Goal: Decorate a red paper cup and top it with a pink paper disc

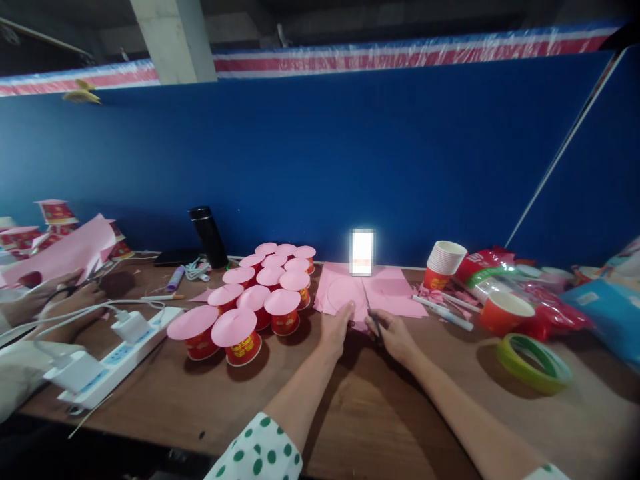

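Observation:
In the head view my left hand pinches the near edge of a pink paper sheet that has a round outline drawn on it. My right hand is closed around the handles of a pair of scissors. Their blades point away from me, over the pink paper just right of the outline. More pink paper lies beneath and to the right. Left of my hands stand several red paper cups, upside down, each topped with a pink paper disc.
A bright phone screen stands behind the paper. To the right are stacked cups, a white marker and green tape. A power strip, a black bottle and a co-worker's hands are left.

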### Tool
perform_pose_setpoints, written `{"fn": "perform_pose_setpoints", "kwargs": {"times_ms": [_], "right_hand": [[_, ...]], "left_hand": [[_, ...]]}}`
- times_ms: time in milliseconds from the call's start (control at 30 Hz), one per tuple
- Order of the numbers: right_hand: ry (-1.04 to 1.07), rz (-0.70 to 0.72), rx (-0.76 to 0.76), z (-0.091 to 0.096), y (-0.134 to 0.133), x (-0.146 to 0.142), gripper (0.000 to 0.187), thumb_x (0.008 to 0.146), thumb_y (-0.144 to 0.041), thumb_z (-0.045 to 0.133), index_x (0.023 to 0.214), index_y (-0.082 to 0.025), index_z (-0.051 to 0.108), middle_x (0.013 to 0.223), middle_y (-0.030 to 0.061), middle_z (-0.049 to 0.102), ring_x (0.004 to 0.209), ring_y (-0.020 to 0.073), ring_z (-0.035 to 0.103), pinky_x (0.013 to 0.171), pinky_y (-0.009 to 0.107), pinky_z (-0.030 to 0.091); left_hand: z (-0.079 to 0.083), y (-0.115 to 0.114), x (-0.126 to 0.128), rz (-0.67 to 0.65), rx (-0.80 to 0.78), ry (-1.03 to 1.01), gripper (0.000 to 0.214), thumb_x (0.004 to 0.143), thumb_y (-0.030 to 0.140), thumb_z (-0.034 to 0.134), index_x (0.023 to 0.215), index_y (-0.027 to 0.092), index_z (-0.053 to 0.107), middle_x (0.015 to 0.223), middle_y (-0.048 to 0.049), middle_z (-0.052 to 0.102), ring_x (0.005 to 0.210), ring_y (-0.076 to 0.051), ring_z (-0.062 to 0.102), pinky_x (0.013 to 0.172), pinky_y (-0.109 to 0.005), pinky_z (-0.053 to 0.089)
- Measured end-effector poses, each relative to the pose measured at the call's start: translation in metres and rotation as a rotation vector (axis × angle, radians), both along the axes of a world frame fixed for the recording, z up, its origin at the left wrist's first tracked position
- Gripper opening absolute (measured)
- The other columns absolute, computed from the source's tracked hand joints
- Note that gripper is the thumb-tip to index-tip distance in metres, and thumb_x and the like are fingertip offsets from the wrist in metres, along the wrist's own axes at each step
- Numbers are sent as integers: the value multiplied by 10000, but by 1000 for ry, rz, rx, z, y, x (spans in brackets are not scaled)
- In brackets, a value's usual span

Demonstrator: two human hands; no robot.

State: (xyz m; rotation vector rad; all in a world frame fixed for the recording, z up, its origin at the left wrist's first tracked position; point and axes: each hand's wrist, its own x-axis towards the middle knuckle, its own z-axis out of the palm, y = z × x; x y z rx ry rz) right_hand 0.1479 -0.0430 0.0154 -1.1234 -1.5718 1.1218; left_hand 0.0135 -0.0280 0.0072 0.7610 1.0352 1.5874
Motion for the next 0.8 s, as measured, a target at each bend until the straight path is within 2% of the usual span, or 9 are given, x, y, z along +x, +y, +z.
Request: {"fn": "perform_pose_setpoints", "kwargs": {"times_ms": [333, 667, 800], "right_hand": [[23, -1, -18, 1, -1, -1, 430, 697, -541, 653, 882, -154, 624, 528, -38, 499, 462, 89, 417, 428, 208, 317], [57, 2, -39, 3, -2, -2, 430, 685, -530, 663, 884, -153, 607, 543, -42, 494, 472, 86, 415, 429, 206, 326], [61, 2, -17, 4, -3, -2, 413, 679, -522, 670, 836, -146, 600, 539, -45, 480, 480, 82, 406, 449, 210, 327]], "left_hand": [[0, 1, 0, 15, -1, 15, 502, 545, 428, 785, 925, 135, 636, 635, 14, 599, 454, -71, 465, 435, -213, 387], [-1, 1, -1, 7, -67, 35, 435, 557, 386, 784, 887, 140, 645, 651, 6, 620, 465, -78, 499, 429, -207, 398], [-1, 2, -1, -4, -33, 50, 384, 581, 381, 769, 848, 139, 637, 607, 20, 590, 438, -71, 475, 401, -199, 369]]}}
